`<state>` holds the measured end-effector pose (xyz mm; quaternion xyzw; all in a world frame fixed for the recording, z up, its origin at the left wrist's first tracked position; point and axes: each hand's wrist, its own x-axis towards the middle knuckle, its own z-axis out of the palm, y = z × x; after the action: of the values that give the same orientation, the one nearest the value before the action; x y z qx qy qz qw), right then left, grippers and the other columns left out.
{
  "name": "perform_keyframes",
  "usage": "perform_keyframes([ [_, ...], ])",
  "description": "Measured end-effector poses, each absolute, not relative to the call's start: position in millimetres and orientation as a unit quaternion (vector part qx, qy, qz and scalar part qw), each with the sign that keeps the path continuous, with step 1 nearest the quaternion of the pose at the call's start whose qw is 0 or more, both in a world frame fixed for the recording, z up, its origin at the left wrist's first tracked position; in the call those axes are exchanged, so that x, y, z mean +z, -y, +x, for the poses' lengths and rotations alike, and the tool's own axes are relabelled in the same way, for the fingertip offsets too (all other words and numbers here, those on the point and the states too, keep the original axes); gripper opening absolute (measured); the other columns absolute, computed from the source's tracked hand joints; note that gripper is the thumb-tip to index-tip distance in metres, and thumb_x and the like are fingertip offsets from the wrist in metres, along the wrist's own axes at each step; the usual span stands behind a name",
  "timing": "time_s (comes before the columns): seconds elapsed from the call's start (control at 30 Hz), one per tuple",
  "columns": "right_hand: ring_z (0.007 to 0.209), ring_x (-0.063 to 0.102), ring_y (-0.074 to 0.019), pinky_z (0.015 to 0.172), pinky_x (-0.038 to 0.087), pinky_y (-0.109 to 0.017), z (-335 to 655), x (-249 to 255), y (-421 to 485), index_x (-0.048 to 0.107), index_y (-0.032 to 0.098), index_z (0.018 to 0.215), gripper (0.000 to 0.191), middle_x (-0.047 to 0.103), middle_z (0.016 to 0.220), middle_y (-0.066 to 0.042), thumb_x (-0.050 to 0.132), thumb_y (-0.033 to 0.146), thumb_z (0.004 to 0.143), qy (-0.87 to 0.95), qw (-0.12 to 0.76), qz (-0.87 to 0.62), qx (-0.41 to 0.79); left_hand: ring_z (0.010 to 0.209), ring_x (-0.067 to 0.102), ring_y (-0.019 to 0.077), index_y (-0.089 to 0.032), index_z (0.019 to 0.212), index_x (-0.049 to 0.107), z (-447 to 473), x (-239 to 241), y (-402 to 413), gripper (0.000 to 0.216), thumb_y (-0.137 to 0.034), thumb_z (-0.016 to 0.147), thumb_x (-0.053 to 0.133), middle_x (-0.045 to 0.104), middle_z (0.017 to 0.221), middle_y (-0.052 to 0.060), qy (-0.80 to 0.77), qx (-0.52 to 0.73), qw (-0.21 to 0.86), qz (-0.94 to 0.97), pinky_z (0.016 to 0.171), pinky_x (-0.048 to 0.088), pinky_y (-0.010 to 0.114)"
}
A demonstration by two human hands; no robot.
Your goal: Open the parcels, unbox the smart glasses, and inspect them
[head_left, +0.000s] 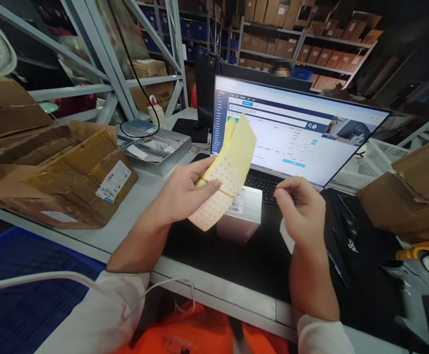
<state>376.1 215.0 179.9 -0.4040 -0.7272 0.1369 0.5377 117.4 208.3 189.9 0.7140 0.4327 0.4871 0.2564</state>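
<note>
My left hand [185, 194] is closed around a folded stack of yellow sticker sheets [229, 167], held up in front of the monitor [295, 137]. Under the sheets a small pinkish box [242, 219] with a barcode label sits on the black desk mat [243, 260]. My right hand [302, 211] hovers to the right of the box with its fingers curled and pinched; a small white piece shows at its lower edge, too small to name. A black keyboard [266, 187] lies behind both hands.
Flattened and taped cardboard boxes [63, 177] pile up at the left, with more cardboard [413, 196] at the right. A metal tray [155, 150] sits behind them. A tape dispenser [420, 275] lies at the right edge. Shelving with boxes fills the background.
</note>
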Motion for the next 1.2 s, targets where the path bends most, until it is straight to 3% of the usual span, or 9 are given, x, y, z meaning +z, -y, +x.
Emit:
perform_keyframes([
  [0.17, 0.076, 0.061, -0.0173, 0.072, 0.051, -0.034, 346.4, 171.7, -208.9, 0.063, 0.023, 0.094, 0.001, 0.067, 0.085, -0.002, 0.062, 0.023, 0.093, 0.766, 0.539, -0.343, 0.07, 0.1, 0.074, 0.0196, -0.023, 0.145, 0.058, 143.1, 186.4, -191.0, 0.048, -0.033, 0.098, 0.058, 0.075, 0.123, 0.004, -0.428, 0.425, 0.184, 0.776, 0.087, 0.057, 0.026],
  [0.3, 0.071, 0.061, -0.0165, 0.068, 0.052, -0.033, 343.0, 168.1, -210.5, 0.062, 0.023, 0.092, 0.005, 0.066, 0.081, -0.001, 0.064, 0.027, 0.093, 0.746, 0.551, -0.371, 0.051, 0.084, 0.074, 0.0152, -0.023, 0.147, 0.054, 158.9, 182.2, -183.9, 0.048, -0.028, 0.1, 0.051, 0.078, 0.11, 0.002, -0.403, 0.398, 0.129, 0.814, 0.074, 0.054, 0.023],
  [0.5, 0.067, 0.062, -0.016, 0.065, 0.053, -0.032, 345.2, 170.2, -207.6, 0.065, 0.023, 0.089, 0.006, 0.069, 0.078, -0.001, 0.062, 0.025, 0.094, 0.738, 0.547, -0.393, 0.037, 0.08, 0.074, 0.0167, -0.021, 0.147, 0.052, 159.2, 178.2, -185.0, 0.05, -0.025, 0.098, 0.05, 0.078, 0.11, 0.004, -0.403, 0.395, 0.083, 0.821, 0.072, 0.054, 0.026],
  [0.77, 0.066, 0.062, -0.0163, 0.065, 0.053, -0.032, 346.1, 166.7, -210.0, 0.066, 0.023, 0.084, 0.011, 0.068, 0.076, -0.001, 0.061, 0.026, 0.093, 0.726, 0.555, -0.403, 0.061, 0.087, 0.074, 0.0155, -0.029, 0.152, 0.049, 156.8, 176.5, -185.9, 0.055, -0.026, 0.097, 0.055, 0.076, 0.12, 0.001, -0.406, 0.395, 0.132, 0.814, 0.077, 0.056, 0.024],
  [0.97, 0.068, 0.062, -0.017, 0.066, 0.052, -0.032, 365.3, 170.5, -214.8, 0.065, 0.023, 0.082, 0.012, 0.067, 0.075, -0.001, 0.062, 0.027, 0.093, 0.696, 0.577, -0.426, 0.034, 0.1, 0.074, 0.0214, -0.021, 0.143, 0.06, 138.4, 184.2, -204.2, 0.052, -0.035, 0.093, 0.064, 0.075, 0.125, 0.006, -0.384, 0.435, 0.302, 0.756, 0.082, 0.06, 0.027],
  [1.07, 0.069, 0.062, -0.0171, 0.068, 0.051, -0.031, 378.1, 176.4, -222.0, 0.065, 0.023, 0.082, 0.011, 0.068, 0.075, 0.0, 0.061, 0.022, 0.092, 0.742, 0.519, -0.423, 0.017, 0.095, 0.075, 0.0254, -0.017, 0.141, 0.062, 108.8, 190.2, -225.8, 0.059, -0.041, 0.088, 0.071, 0.076, 0.118, 0.011, -0.404, 0.492, 0.353, 0.685, 0.074, 0.062, 0.031],
  [1.2, 0.079, 0.065, -0.0181, 0.074, 0.049, -0.032, 381.1, 176.1, -235.5, 0.067, 0.022, 0.083, 0.011, 0.07, 0.084, -0.002, 0.059, 0.017, 0.09, 0.824, 0.373, -0.423, 0.052, 0.092, 0.073, 0.0258, -0.016, 0.137, 0.065, 63.3, 186.5, -265.7, 0.057, -0.033, 0.083, 0.073, 0.077, 0.112, 0.011, -0.5, 0.541, 0.302, 0.606, 0.073, 0.062, 0.033],
])
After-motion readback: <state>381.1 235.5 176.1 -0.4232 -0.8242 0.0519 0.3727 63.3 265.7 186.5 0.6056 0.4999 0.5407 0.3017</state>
